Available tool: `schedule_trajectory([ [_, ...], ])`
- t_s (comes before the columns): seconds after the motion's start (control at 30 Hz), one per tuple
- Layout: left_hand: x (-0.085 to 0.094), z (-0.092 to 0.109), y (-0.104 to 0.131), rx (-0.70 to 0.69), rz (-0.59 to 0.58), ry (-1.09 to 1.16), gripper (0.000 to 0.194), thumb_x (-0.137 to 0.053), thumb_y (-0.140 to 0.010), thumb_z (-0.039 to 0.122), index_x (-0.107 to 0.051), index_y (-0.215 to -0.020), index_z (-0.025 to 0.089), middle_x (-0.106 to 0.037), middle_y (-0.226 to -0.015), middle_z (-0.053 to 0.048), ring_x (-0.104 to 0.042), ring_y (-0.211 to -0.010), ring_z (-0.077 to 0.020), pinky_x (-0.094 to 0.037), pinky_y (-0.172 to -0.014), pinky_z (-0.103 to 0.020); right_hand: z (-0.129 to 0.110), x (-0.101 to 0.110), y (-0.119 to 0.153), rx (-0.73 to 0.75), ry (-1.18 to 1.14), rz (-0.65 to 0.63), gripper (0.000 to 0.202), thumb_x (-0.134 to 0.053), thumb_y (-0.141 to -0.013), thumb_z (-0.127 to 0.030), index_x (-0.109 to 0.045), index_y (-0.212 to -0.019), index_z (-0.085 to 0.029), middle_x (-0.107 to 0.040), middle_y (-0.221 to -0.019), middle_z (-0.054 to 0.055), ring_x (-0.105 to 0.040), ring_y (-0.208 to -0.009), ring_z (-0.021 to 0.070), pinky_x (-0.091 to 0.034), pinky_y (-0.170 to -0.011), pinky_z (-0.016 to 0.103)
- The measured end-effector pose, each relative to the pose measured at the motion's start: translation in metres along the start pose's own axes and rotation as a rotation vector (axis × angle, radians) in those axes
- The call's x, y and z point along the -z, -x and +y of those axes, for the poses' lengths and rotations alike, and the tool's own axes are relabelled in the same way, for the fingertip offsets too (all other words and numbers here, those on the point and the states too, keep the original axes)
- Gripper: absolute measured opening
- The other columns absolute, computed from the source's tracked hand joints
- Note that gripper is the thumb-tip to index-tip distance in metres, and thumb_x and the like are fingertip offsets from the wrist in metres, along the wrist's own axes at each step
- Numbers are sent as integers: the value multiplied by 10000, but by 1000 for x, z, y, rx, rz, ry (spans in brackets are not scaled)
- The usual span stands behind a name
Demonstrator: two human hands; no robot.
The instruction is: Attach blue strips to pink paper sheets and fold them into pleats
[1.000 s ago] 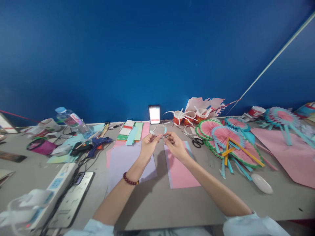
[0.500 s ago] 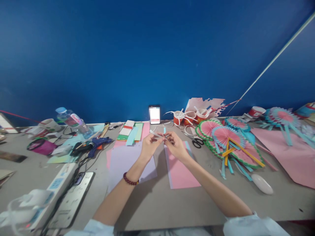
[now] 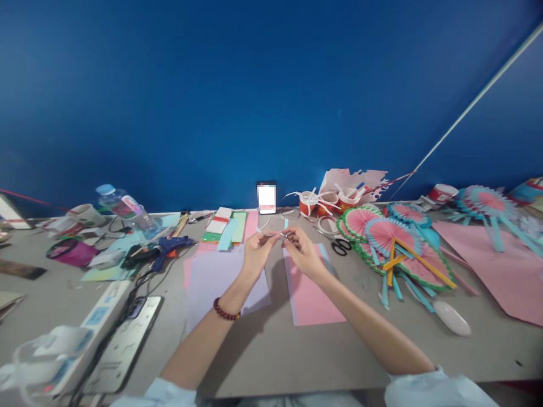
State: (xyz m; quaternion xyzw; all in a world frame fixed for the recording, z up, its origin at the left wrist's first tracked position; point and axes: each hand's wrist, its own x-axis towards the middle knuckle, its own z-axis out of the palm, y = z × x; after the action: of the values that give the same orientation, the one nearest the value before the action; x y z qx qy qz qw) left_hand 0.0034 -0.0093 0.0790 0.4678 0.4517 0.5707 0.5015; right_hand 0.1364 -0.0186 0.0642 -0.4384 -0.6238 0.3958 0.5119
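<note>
Both my hands meet over the middle of the table, fingertips pinched together. Between them is a thin whitish paper strip (image 3: 267, 232), mostly covered by the fingers. My left hand (image 3: 257, 251) is closed on its left part, with a beaded bracelet on that wrist. My right hand (image 3: 302, 249) pinches the strip's right end. Below my left forearm lies a lilac sheet (image 3: 220, 277) over pink paper. Under my right hand rests a pink sheet (image 3: 311, 299) with a lilac edge.
At left are a glue gun (image 3: 172, 249), a water bottle (image 3: 127, 209), a power strip (image 3: 93, 333) and a phone (image 3: 127, 345). A lit screen (image 3: 267, 198) stands at the wall. To the right lie scissors (image 3: 340, 246), folded paper fans (image 3: 394, 237) and a white mouse (image 3: 452, 318).
The strip has turned flatter between my fingers, and less of it sticks out above my left hand. Both hands stay in nearly the same place.
</note>
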Motion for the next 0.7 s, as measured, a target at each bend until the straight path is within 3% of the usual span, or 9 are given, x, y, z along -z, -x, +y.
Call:
schedule_trajectory([
  [0.27,2,6,1,22,12,-9,192,-738,-636,328,-693,-732,168,-711,-753,-42,-624,-704,-162,-461,-655,-270,2,1,-1,36,10,-9,204,-495,-840,-307,-501,-1019,-210,-611,-868,37,-599,-769,154,-470,-684,290],
  [0.53,7,2,-2,-60,-45,-62,299,-607,-770,453,-715,-812,177,-713,-864,-64,-613,-745,-166,-440,-615,-256,2,2,-2,20,-5,-8,210,-508,-825,-287,-502,-1015,-197,-614,-840,27,-612,-743,148,-462,-664,279],
  [0.7,4,6,1,-128,-114,-143,193,-718,-674,331,-706,-784,173,-705,-943,-73,-635,-756,-174,-466,-665,-270,1,2,-1,31,-10,6,206,-514,-815,-270,-508,-1010,-203,-627,-879,38,-612,-775,149,-469,-683,278],
])
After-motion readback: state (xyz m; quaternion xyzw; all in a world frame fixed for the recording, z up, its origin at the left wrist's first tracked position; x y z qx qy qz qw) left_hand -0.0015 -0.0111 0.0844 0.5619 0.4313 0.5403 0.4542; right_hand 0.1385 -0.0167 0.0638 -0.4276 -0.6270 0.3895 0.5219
